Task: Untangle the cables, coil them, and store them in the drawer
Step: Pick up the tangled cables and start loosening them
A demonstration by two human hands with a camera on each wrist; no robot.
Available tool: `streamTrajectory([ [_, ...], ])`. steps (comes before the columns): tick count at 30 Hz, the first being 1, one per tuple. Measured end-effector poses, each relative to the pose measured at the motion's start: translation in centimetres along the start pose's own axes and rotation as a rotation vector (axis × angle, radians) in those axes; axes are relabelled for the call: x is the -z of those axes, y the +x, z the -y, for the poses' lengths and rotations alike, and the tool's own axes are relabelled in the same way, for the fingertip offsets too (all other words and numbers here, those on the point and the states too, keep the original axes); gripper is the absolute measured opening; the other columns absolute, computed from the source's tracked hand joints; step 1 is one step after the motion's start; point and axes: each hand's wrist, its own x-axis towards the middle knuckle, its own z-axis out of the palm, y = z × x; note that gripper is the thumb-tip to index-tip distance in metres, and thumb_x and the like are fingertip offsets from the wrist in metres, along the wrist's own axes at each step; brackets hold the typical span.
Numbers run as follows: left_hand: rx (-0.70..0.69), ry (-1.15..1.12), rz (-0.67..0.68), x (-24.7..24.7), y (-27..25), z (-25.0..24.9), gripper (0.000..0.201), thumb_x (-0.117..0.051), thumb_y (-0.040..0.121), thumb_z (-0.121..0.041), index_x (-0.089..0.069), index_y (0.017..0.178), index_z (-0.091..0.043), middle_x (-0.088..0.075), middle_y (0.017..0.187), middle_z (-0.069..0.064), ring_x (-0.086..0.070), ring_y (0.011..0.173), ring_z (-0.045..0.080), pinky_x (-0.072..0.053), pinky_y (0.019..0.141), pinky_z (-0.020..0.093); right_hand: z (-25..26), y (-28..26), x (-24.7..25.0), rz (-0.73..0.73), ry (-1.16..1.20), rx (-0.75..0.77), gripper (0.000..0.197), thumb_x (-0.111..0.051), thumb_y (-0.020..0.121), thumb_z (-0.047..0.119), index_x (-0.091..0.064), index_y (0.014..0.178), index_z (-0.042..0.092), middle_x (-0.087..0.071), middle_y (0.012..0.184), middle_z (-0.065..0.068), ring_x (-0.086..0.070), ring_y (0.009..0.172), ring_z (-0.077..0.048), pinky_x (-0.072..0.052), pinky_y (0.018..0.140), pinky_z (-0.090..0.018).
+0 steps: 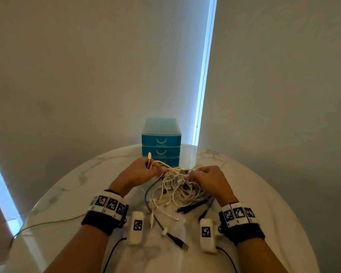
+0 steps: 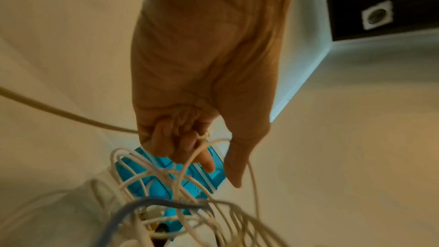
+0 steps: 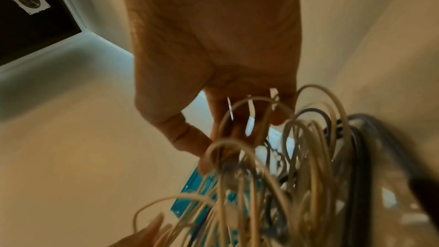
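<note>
A tangle of white and dark cables [image 1: 177,190] lies on the round marble table [image 1: 264,194] between my hands. My left hand [image 1: 144,169] grips a white cable with curled fingers [image 2: 171,138]; its plug end [image 1: 149,155] sticks up above the hand. My right hand [image 1: 207,179] pinches strands at the top of the tangle [image 3: 273,157], fingers curled among the loops. The blue three-drawer box [image 1: 161,141] stands just behind the hands, all its drawers closed. A dark USB cable [image 1: 177,240] trails toward me.
A thin white cable [image 1: 47,223] runs off the table's left edge. Walls and roller blinds stand close behind the table, with a bright window gap [image 1: 203,75] at the right of the drawer box. Bare tabletop lies left and right of the tangle.
</note>
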Motion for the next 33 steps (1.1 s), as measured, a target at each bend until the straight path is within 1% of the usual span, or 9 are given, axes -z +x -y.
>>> streamTrajectory([
  [3, 0.027, -0.167, 0.051, -0.2, -1.2, 0.1, 0.024, -0.083, 0.093, -0.031, -0.076, 0.115, -0.022, -0.078, 0.110, -0.002, -0.071, 0.106, 0.018, -0.054, 0.086, 0.029, 1.2, -0.7, 1.5, 0.098, -0.012, -0.101, 0.036, -0.061, 0.096, 0.031, -0.083, 0.073, 0.015, -0.080, 0.075, 0.001, -0.076, 0.080, -0.021, -0.059, 0.091, -0.042],
  [8, 0.036, -0.358, 0.060, -0.4, -2.4, 0.3, 0.015, -0.071, 0.093, -0.018, -0.083, 0.099, -0.027, -0.077, 0.104, 0.002, -0.063, 0.092, 0.017, -0.044, 0.079, 0.029, 4.4, 0.3, 2.1, -0.308, -0.469, 0.032, 0.028, -0.059, 0.100, 0.054, -0.076, 0.099, 0.032, -0.072, 0.094, 0.017, -0.061, 0.095, -0.014, -0.033, 0.105, -0.046],
  [11, 0.067, -0.611, 0.016, -0.2, -2.3, 0.6, 0.030, -0.054, 0.096, -0.022, -0.082, 0.091, -0.014, -0.064, 0.101, 0.016, -0.046, 0.074, 0.016, -0.034, 0.066, 0.029, 6.2, 1.7, -0.4, -0.071, -0.715, 0.113, 0.028, -0.067, 0.097, 0.056, -0.071, 0.119, 0.039, -0.070, 0.128, 0.010, -0.058, 0.127, -0.021, -0.019, 0.120, -0.060],
  [15, 0.083, -0.492, -0.066, 0.1, -2.5, 0.8, 0.044, -0.055, 0.109, -0.043, -0.079, 0.087, -0.013, -0.066, 0.081, 0.003, -0.047, 0.070, 0.010, -0.037, 0.068, 0.029, 7.4, 2.8, -1.6, 0.024, -0.872, 0.177, 0.012, -0.066, 0.099, 0.037, -0.075, 0.105, 0.033, -0.073, 0.108, 0.007, -0.063, 0.119, -0.023, -0.027, 0.116, -0.060],
  [19, 0.037, -0.395, -0.192, 0.6, -2.4, 1.1, 0.038, -0.070, 0.100, -0.048, -0.084, 0.089, -0.014, -0.070, 0.069, -0.017, -0.057, 0.063, -0.004, -0.045, 0.064, 0.014, 9.2, 3.8, 1.8, -0.491, -0.367, 0.378, 0.008, -0.071, 0.100, 0.035, -0.079, 0.102, 0.034, -0.072, 0.102, 0.010, -0.065, 0.096, -0.016, -0.051, 0.081, -0.035],
  [22, 0.016, -0.426, -0.237, 0.5, -2.4, 1.1, 0.022, -0.082, 0.093, -0.039, -0.082, 0.103, -0.020, -0.080, 0.091, -0.008, -0.073, 0.085, 0.001, -0.050, 0.070, 0.012, 10.3, 3.3, 2.6, -0.398, -0.137, 0.390, 0.017, -0.073, 0.098, 0.046, -0.081, 0.098, 0.031, -0.075, 0.091, 0.016, -0.067, 0.084, -0.002, -0.047, 0.074, -0.018],
  [25, 0.026, -0.426, -0.260, 0.5, -2.4, 1.0, 0.038, -0.089, 0.087, -0.036, -0.071, 0.118, -0.024, -0.081, 0.103, 0.003, -0.077, 0.094, 0.011, -0.054, 0.071, 0.013, 9.8, 2.0, 1.9, -0.570, 0.340, 0.339, 0.016, -0.070, 0.102, 0.038, -0.075, 0.100, 0.024, -0.076, 0.083, 0.009, -0.068, 0.072, -0.002, -0.050, 0.068, -0.016],
  [28, -0.014, -0.414, -0.236, 0.3, -2.5, 0.9, 0.039, -0.086, 0.088, -0.043, -0.071, 0.122, -0.033, -0.082, 0.100, -0.003, -0.076, 0.091, 0.004, -0.052, 0.076, 0.017, 7.7, 0.2, 0.5, -0.322, 0.718, 0.177, 0.019, -0.069, 0.104, 0.031, -0.072, 0.109, 0.013, -0.076, 0.085, -0.005, -0.070, 0.069, -0.017, -0.047, 0.053, -0.030],
  [33, -0.043, -0.352, -0.255, -0.3, -2.8, 0.5, 0.020, -0.077, 0.097, -0.043, -0.084, 0.102, -0.025, -0.082, 0.095, -0.011, -0.072, 0.085, -0.007, -0.047, 0.073, 0.009, 4.4, -1.2, -2.2, -0.002, 0.989, 0.068, 0.023, -0.063, 0.107, 0.026, -0.070, 0.124, 0.012, -0.077, 0.099, -0.010, -0.073, 0.084, -0.022, -0.048, 0.055, -0.026],
])
